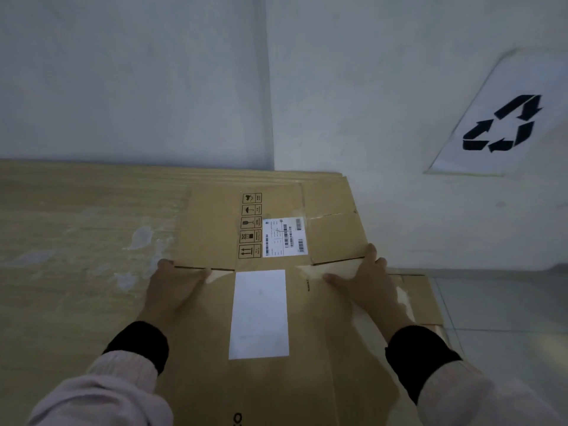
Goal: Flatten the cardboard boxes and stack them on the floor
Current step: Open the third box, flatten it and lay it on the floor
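Flattened box (307,348): smooth brown corrugated card, folded flat; long axis runs away from the person toward the wall corner; over the stack's right end.
Blank label (258,315): white rectangle on its face.
Left hand (175,290): grips the far left corner, thumb on top.
Right hand (368,284): grips the far right corner, thumb on top.
Stack (92,241): flat cardboard sheets on the floor against the wall, scuffed pale patches.
Barcode label (284,236): white, on the top sheet beside printed handling symbols.
Sign (504,118): white sheet, black recycling arrows.
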